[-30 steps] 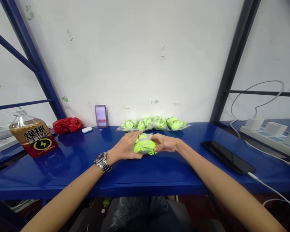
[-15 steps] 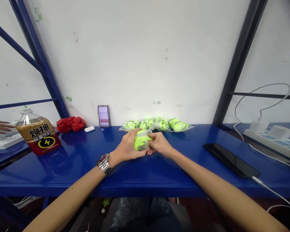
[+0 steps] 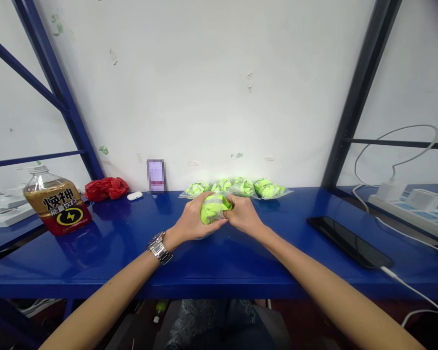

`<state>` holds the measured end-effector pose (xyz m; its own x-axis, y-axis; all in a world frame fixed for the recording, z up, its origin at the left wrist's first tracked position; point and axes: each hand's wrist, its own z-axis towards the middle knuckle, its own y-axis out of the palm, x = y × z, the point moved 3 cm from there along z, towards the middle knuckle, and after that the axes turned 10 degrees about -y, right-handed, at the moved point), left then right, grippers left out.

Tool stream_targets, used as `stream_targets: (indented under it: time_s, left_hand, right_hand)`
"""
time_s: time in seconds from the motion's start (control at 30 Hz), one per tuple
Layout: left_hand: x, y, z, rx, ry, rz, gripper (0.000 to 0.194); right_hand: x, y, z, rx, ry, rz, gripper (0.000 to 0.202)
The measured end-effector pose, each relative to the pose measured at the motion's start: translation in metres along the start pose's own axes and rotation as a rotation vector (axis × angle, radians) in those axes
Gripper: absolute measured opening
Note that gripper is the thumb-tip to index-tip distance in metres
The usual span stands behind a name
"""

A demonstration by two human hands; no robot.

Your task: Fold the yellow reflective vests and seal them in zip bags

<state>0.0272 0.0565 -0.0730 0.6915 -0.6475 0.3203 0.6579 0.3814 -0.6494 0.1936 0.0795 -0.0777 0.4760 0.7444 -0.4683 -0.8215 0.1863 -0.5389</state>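
Note:
A bundle of neon-yellow fabric with a silvery reflective strip, apparently a folded reflective vest [image 3: 212, 210] in a clear plastic bag, is held above the blue table. My left hand [image 3: 191, 218], with a metal watch at its wrist, wraps round the bundle from the left, thumb along its near side. At the bundle's right end my right hand [image 3: 245, 214] is closed in a pinch, with yellow fabric showing at its fingertips. How much of the bag it also grips is hidden. Behind, similar bagged yellow bundles [image 3: 270, 189] lie in a row against the wall.
On the blue table [image 3: 219, 262], a drink bottle [image 3: 60, 204], a red plastic bag [image 3: 107, 188], a white case [image 3: 135, 196] and an upright phone [image 3: 156, 176] stand left. A black phone [image 3: 350, 242] with a white cable lies right, near a power strip [image 3: 412, 209].
My right fingers have shifted their pinch at the bundle's right end, and more yellow fabric shows there. The bundle has turned slightly. A person's hand at the far left has left the view.

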Motion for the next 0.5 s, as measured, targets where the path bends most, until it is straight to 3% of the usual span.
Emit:
stream_targets:
  time_s: [0.07, 0.2, 0.3, 0.4, 0.5]
  left_hand:
    - [-0.005, -0.003, 0.003, -0.009, -0.006, -0.015, 0.071]
    - [-0.01, -0.008, 0.002, -0.011, 0.006, -0.046, 0.069]
    - [-0.011, -0.008, 0.0, 0.007, -0.007, -0.065, 0.067]
    - [-0.011, -0.008, -0.002, 0.057, -0.014, -0.089, 0.065]
    - [-0.007, -0.007, -0.005, 0.093, 0.1, -0.078, 0.067]
  right_hand:
    - [-0.004, -0.007, 0.001, -0.036, -0.151, 0.078, 0.011]
    - [-0.012, -0.014, -0.004, -0.102, -0.327, 0.269, 0.026]
    - [-0.012, -0.012, -0.008, 0.014, -0.258, 0.365, 0.029]
    - [-0.008, -0.01, -0.006, 0.11, -0.101, 0.54, 0.049]
    - [-0.005, -0.002, -0.002, -0.092, 0.038, 0.726, 0.058]
